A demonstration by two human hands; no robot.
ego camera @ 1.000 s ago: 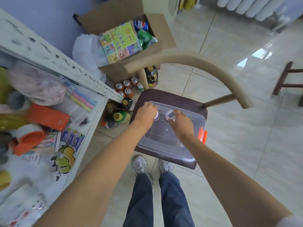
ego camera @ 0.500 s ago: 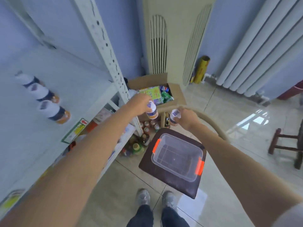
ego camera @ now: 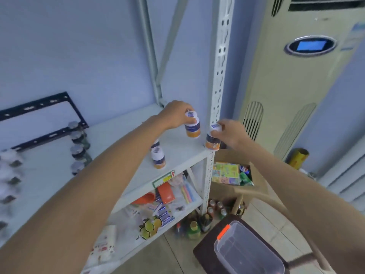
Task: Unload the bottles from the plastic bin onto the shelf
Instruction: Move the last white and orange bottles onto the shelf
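My left hand point(ego camera: 176, 114) grips a small white bottle with an orange base point(ego camera: 192, 128) by its top, over the white top shelf point(ego camera: 122, 135) near its right end. My right hand point(ego camera: 229, 133) holds a second such bottle point(ego camera: 213, 140) by its cap at the shelf's front right corner, beside the perforated post point(ego camera: 218, 76). Another like bottle point(ego camera: 158, 158) stands on the shelf near the front edge, with one more partly hidden behind it. The clear plastic bin point(ego camera: 248, 252) with an orange latch sits empty on a dark chair seat at the lower right.
Dark bottles with silver caps point(ego camera: 78, 149) stand in a row at the shelf's left, with blurred ones further left. The lower shelf point(ego camera: 177, 196) holds packets and orange items. A cardboard box point(ego camera: 233, 175), floor bottles point(ego camera: 215, 209) and a tall air conditioner point(ego camera: 300, 80) are to the right.
Both hands lifted a bottle each out of the bin and carried them up and left to the top shelf. My view swung from the bin up to the shelf.
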